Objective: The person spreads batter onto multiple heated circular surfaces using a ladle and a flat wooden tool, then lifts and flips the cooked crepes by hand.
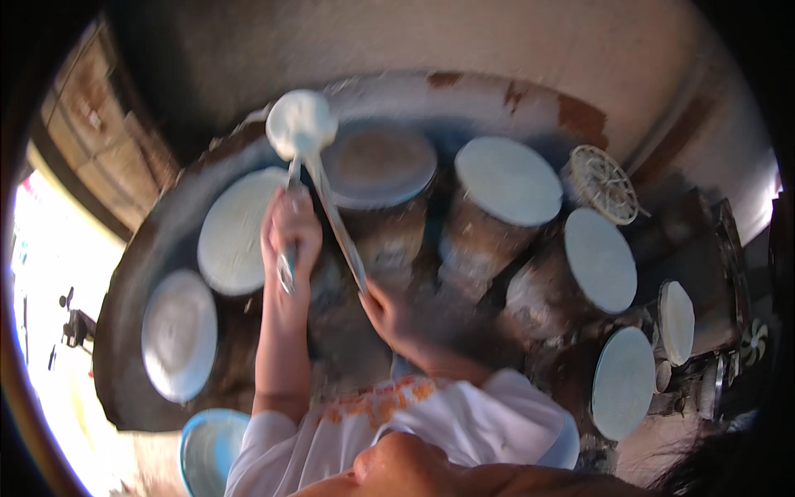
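Note:
My left hand is closed around a short metal handle. My right hand grips the lower end of a long, thin ladle handle that slants up to the left. Both tools meet in a round head coated in pale batter; blur and overlap hide which part belongs to which. This head is raised at the far left, between a round griddle with a pale layer and a darker, mostly bare griddle. Neither hand touches a griddle.
Several round griddles stand on stout supports in an arc, including a pale-coated one and others at right. A slatted round rack leans by the back wall. A light blue basin sits at lower left. The curved counter rim borders the left.

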### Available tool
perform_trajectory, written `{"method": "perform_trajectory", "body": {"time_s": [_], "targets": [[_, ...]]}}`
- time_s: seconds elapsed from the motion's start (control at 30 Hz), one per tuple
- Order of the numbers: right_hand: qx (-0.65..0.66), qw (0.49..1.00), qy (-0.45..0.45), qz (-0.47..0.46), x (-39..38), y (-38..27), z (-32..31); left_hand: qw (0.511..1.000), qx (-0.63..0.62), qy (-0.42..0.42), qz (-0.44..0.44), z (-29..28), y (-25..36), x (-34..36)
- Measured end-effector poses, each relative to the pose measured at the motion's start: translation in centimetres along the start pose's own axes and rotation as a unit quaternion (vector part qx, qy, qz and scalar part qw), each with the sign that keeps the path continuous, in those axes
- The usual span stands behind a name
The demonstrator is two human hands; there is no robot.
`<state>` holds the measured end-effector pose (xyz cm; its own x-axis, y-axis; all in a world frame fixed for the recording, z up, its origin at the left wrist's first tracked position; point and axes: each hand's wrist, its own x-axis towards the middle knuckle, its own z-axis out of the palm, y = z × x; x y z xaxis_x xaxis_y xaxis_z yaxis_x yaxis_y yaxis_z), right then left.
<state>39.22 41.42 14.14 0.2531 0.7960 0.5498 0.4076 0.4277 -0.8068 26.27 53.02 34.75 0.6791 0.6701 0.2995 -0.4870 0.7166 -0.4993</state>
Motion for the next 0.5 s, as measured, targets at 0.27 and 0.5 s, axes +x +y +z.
{"method": "perform_trajectory", "body": {"time_s": [0.27, 0.5], "targets": [[0.071, 0.922, 0.08, 0.373, 14.8, 12.3, -13.2, 0.98, 0.055, 0.162, -0.105, -11.0, 7.2, 19.5], [0.239, 0.844, 0.212, 0.432, 17.6, 18.3, -8.4, 0.831, 0.456, 0.314, -0.055, -17.8, 9.5, 23.9]]}}
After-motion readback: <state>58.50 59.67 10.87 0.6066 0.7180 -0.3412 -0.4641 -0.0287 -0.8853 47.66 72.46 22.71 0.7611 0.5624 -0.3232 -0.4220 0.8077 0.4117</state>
